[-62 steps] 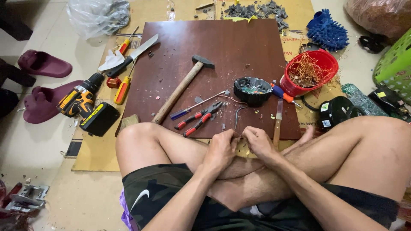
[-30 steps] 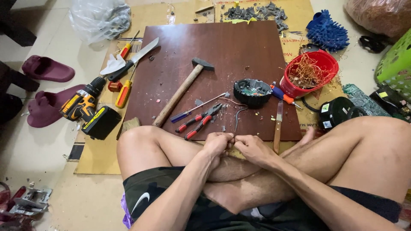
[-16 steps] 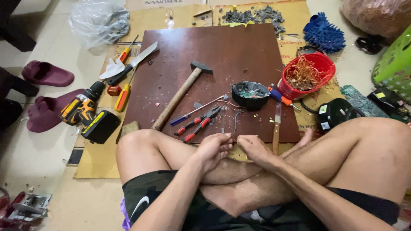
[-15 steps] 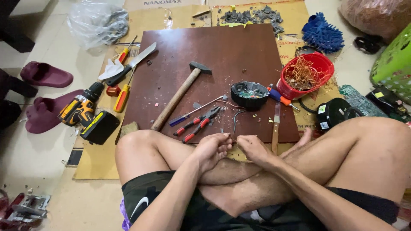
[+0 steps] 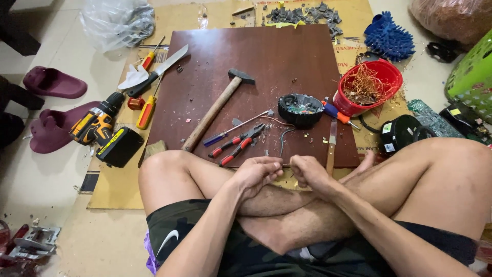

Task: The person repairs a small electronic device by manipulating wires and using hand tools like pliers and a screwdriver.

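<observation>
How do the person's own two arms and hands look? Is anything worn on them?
Both arms are bare up to where the frame ends: no sleeves, gloves, watch or rings show. The left hand and right hand are bare too, fingers uncovered.

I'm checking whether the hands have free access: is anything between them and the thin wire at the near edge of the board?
Nothing visible is in the way. The left hand and right hand already pinch the wire between them, over the crossed legs. The pliers and the knife lie just beyond on the board, off to either side.
</observation>
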